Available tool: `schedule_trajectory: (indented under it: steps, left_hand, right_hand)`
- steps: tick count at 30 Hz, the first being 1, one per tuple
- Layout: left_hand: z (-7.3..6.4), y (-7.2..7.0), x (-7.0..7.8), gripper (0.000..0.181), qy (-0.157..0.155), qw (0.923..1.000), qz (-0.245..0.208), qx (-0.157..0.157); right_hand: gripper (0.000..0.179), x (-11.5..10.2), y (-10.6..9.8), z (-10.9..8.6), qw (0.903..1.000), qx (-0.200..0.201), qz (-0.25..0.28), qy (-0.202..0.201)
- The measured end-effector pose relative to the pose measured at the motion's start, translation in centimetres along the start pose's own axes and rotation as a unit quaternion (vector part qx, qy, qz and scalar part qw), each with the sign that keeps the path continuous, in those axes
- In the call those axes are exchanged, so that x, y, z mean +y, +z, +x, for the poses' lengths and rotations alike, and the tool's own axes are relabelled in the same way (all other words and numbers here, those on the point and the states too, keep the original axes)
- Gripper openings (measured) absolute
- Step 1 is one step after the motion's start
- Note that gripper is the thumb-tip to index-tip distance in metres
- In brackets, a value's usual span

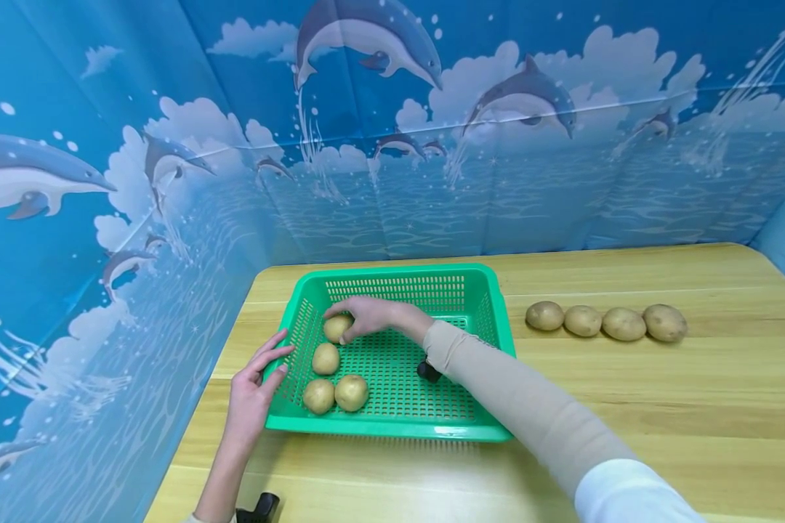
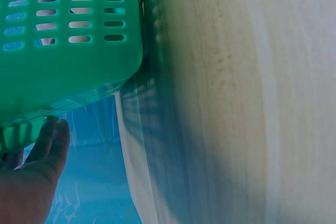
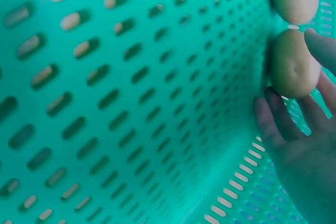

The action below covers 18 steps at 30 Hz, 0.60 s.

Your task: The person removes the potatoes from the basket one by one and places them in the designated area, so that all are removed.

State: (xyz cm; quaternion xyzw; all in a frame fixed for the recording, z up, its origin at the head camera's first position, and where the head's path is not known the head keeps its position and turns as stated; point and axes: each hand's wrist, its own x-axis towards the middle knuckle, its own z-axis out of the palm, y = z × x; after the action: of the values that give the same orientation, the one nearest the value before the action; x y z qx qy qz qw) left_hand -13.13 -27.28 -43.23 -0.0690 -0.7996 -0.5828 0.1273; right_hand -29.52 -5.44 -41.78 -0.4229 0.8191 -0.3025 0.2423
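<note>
Inside the green plastic basket [image 1: 392, 428], my right hand [image 1: 373, 316] has its fingers and thumb around a potato [image 1: 336, 328] near the back left corner. The right wrist view also shows this potato [image 3: 295, 66] between the thumb and fingers. Just in front of it sits another potato [image 1: 325, 359], and a pair of potatoes [image 1: 351, 393] lies side by side near the front left corner. My left hand [image 1: 251, 388] rests at the basket's left rim with its fingers fairly straight. In the left wrist view, those fingers [image 2: 43, 150] touch the rim.
To the right of the basket, several potatoes [image 1: 624, 324] lie in a row on the wooden table [image 1: 628, 421]. A blue curtain [image 1: 432, 203] printed with dolphins hangs behind the table and along its left side.
</note>
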Motion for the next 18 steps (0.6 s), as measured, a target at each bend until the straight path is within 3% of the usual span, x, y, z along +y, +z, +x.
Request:
schedule_trajectory:
  steps: [9,18]
  left_hand:
    - [-0.03,-0.15,0.11,0.028,-0.007,1.0000,0.006,0.000]
    - [-0.16,-0.06,0.06,0.028,-0.005,1.0000,0.002,-0.003]
  right_hand:
    - [0.057,0.27,0.95,0.69,0.9985,0.039,-0.039,0.001]
    - [0.054,0.09,1.04,0.54,0.9982,0.043,-0.032,0.026]
